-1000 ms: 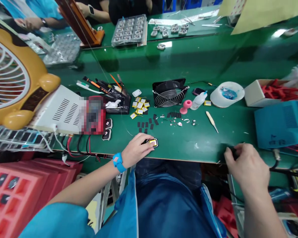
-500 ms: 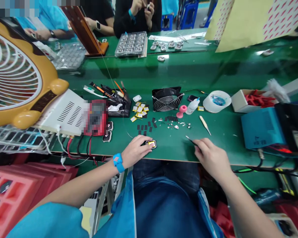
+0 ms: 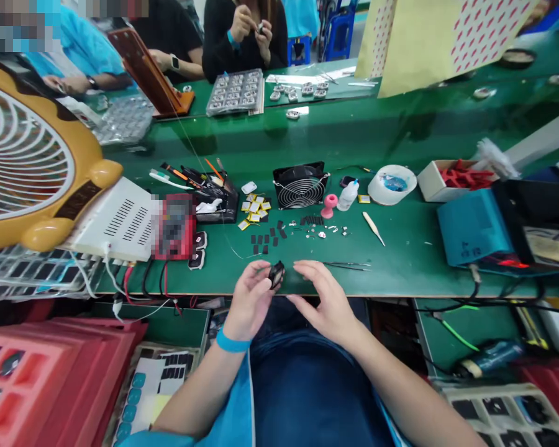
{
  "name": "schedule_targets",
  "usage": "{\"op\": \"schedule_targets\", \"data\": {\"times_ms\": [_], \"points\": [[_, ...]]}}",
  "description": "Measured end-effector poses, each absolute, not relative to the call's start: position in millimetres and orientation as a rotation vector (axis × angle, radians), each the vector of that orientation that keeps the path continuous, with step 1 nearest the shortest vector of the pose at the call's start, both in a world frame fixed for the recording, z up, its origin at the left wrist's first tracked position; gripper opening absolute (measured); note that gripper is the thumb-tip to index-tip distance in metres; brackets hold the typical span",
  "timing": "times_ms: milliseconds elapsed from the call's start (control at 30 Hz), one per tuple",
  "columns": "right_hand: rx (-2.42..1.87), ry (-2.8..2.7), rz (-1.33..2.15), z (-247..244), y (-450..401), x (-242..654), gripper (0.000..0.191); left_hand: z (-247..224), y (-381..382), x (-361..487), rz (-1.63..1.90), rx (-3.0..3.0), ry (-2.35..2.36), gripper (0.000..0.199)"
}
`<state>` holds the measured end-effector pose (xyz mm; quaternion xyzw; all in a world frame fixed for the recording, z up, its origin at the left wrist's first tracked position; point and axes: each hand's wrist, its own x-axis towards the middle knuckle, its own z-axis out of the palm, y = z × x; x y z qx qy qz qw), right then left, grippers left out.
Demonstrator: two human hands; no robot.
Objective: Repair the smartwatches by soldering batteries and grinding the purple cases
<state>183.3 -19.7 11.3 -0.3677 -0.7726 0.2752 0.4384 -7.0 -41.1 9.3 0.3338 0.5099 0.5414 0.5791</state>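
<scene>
Between the thumb and fingers of my left hand is a small black device casing, lifted off the bench and tilted on its side. My right hand is just right of it, thumb and fingers apart, holding nothing. A pair of dark tweezers lies on the green bench beyond my right fingers. Several black rectangular pads and tiny loose parts are spread beyond both hands. Yellow-and-white battery cells are piled farther back.
A black cooling fan stands at the middle back. Right of it are a pink stand, a dropper bottle and a white tub. A red meter is at left, a blue machine at right. Co-workers sit across the bench.
My right hand has put the tweezers down and moved left, opening beside the casing. My left hand has raised the casing from the bench and turned it on edge.
</scene>
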Motion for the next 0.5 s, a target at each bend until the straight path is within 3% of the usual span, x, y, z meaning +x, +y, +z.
{"op": "schedule_targets", "data": {"times_ms": [133, 500], "points": [[-0.839, -1.914, 0.726, 20.4, -27.6, 186.9, 0.055, 14.0, -61.1, 17.0, 1.107, 0.471, 0.988, 0.048], [-0.841, -1.887, 0.715, 20.5, -34.4, 205.5, 0.044, 8.2, -70.6, 40.0, 0.938, 0.301, 0.829, 0.051]]}}
